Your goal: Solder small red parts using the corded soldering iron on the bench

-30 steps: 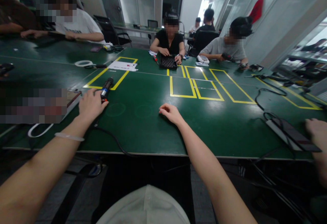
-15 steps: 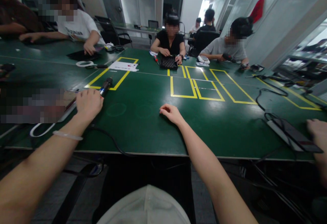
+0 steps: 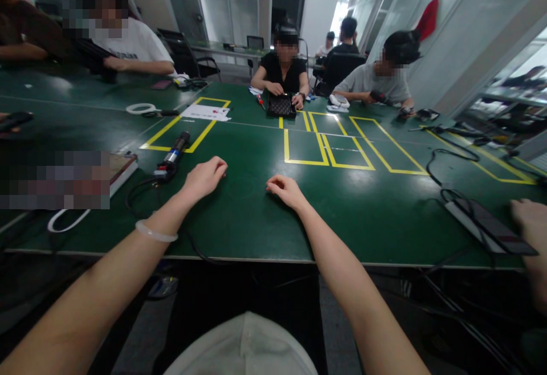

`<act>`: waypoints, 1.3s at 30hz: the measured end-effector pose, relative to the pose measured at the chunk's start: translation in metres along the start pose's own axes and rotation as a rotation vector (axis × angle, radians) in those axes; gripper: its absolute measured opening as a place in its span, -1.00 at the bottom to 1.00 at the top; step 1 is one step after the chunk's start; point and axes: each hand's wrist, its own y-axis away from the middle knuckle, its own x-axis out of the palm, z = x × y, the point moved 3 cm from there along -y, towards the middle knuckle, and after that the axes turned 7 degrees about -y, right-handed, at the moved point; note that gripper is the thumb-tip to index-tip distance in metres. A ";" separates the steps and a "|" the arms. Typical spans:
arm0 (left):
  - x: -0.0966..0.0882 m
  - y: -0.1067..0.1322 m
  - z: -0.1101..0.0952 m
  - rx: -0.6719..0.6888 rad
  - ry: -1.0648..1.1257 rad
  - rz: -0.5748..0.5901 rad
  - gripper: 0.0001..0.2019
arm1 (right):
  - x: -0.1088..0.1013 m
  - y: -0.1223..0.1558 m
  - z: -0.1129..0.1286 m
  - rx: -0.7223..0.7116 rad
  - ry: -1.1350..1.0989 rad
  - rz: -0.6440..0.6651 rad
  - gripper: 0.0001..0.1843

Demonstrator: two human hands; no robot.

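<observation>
Left hand (image 3: 206, 174): released, fingers loosely curled, nothing seen held; contact with desk (image 3: 243, 227) can't be told. Right hand (image 3: 285, 188): likewise half-curled and unloaded, held a short gap to its right. Corded cylindrical tool (image 3: 174, 155) is laid near the left hand, to its left and slightly beyond, untouched; presumably placed for easy reach. Beyond both hands, yellow tape frames (image 3: 306, 163) probably mark placement zones; paper (image 3: 205, 113) is laid across the left one.

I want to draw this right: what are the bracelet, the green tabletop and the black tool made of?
Bracelet: maybe plastic or stone; it's milky white and smooth. Green tabletop: perhaps laminate or rubber matting; softly glossy, with light reflecting. Black tool: probably plastic and metal; dark tip, shinier gray middle.
</observation>
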 end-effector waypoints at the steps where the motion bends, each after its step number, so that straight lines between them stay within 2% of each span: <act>1: 0.007 -0.001 -0.011 0.060 0.093 0.029 -0.66 | 0.000 -0.001 -0.002 0.001 -0.025 0.001 -0.80; 4: 0.029 -0.003 -0.045 0.208 0.367 0.133 -0.66 | 0.001 -0.004 -0.008 0.000 -0.116 -0.002 -0.80; 7: 0.050 -0.002 -0.074 0.278 0.602 0.269 -0.61 | 0.001 -0.007 -0.016 0.002 -0.215 -0.002 -0.77; 9: 0.061 0.001 -0.087 0.296 0.697 0.333 -0.57 | 0.001 -0.009 -0.019 -0.011 -0.253 0.007 -0.74; 11: 0.067 0.003 -0.094 0.295 0.745 0.348 -0.54 | 0.002 -0.009 -0.019 -0.025 -0.270 0.023 -0.73; 18: 0.071 0.001 -0.087 0.235 0.848 0.335 -0.47 | 0.004 -0.004 -0.011 -0.014 -0.275 0.113 -0.75; 24: 0.080 -0.003 -0.078 0.177 0.931 0.294 -0.54 | 0.001 -0.008 -0.015 -0.007 -0.232 0.020 -0.74; 28: 0.079 -0.001 -0.077 0.163 0.957 0.308 -0.57 | -0.001 -0.010 -0.019 -0.009 -0.240 -0.025 -0.75; 39: 0.081 -0.002 -0.074 0.172 0.968 0.334 -0.59 | 0.001 -0.009 -0.018 -0.026 -0.242 -0.010 -0.70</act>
